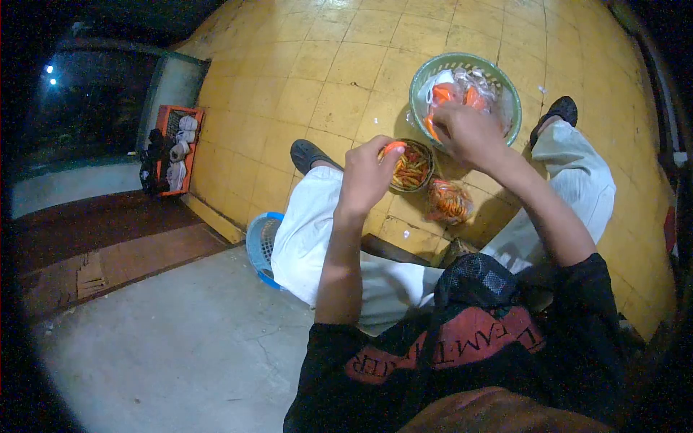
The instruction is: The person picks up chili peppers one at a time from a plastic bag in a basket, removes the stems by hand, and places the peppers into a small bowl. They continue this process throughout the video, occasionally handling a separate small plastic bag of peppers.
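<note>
My left hand (368,173) is closed on a small orange item, at the left rim of a round container of red and yellow chillies (413,167). Over the front left of a green basket (510,86), my right hand (462,130) has its fingers pressed together by something orange; what it grips is too small to name. Orange pieces (445,92) and clear plastic lie inside the basket. Just in front of the chilli container, a clear plastic bag of chillies (449,202) rests on the floor.
A blue basket (261,245) stands beside my left leg. An orange crate (189,155) with shoes is against the wall at the left. My feet in dark clogs rest on the yellow tiled floor (310,94), either side of the containers.
</note>
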`<state>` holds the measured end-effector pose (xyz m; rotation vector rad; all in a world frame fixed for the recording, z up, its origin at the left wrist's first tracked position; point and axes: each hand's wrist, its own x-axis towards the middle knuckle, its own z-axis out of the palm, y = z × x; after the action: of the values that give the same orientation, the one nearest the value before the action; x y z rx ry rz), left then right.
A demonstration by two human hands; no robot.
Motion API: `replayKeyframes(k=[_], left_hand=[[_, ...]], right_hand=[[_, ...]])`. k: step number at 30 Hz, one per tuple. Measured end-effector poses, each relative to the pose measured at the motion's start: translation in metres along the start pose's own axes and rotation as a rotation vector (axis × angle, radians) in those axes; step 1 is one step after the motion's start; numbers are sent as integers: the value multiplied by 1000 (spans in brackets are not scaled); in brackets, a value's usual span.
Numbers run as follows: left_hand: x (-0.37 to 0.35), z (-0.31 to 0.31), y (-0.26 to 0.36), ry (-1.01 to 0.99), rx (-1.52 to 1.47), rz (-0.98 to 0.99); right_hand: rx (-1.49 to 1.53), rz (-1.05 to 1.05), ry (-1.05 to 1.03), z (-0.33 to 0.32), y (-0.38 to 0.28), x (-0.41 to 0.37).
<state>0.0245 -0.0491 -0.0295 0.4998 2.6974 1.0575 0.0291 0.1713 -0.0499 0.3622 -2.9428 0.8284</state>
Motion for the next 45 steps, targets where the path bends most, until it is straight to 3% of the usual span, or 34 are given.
replayKeyframes(k=[1, 5, 8, 10, 12, 13, 15, 19, 25, 29, 31, 34, 37, 39, 42, 45], left_hand=[[-2, -1, -3, -1, 1, -2], [-6, -2, -17, -12, 142, -6], [-6, -7, -5, -45, 117, -51], [-6, -9, 3, -85, 71, -89], [-6, -8, 7, -172, -372, -58], [-6, -4, 4, -172, -372, -58], [-5, 3, -2, -168, -539, 19], [-7, -1, 3, -238, -686, -5], [-7, -25, 2, -139, -420, -125], [-8, -25, 2, -72, -491, -123], [-9, -19, 2, -130, -475, -76], [-4, -3, -5, -177, -575, 15], [-4, 3, -4, -210, -584, 2], [-2, 6, 5, -271, -651, -26], [7, 2, 20, -188, -524, 56], [11, -4, 39, -180, -501, -19]], right_hand=[[-109, 67, -111, 1, 4, 0], [-227, 89, -174, -5, 7, 0], [-111, -34, -99, 0, -1, -3], [215, -270, -43, -5, -22, -2], [368, -342, -61, 0, -28, 2], [522, -414, -79, 3, -29, 2], [482, -453, -81, 7, -27, 3], [412, -537, -63, 9, -25, 5], [387, -231, 30, -12, -28, 7], [267, -324, -73, -1, -23, 6], [365, -375, 67, 2, -32, 4], [563, -428, 40, 1, -45, 2], [483, -504, 43, 6, -43, 1], [467, -503, 48, 5, -38, 0], [440, -460, 78, -1, -27, 1], [500, -344, 148, -17, -15, -2]])
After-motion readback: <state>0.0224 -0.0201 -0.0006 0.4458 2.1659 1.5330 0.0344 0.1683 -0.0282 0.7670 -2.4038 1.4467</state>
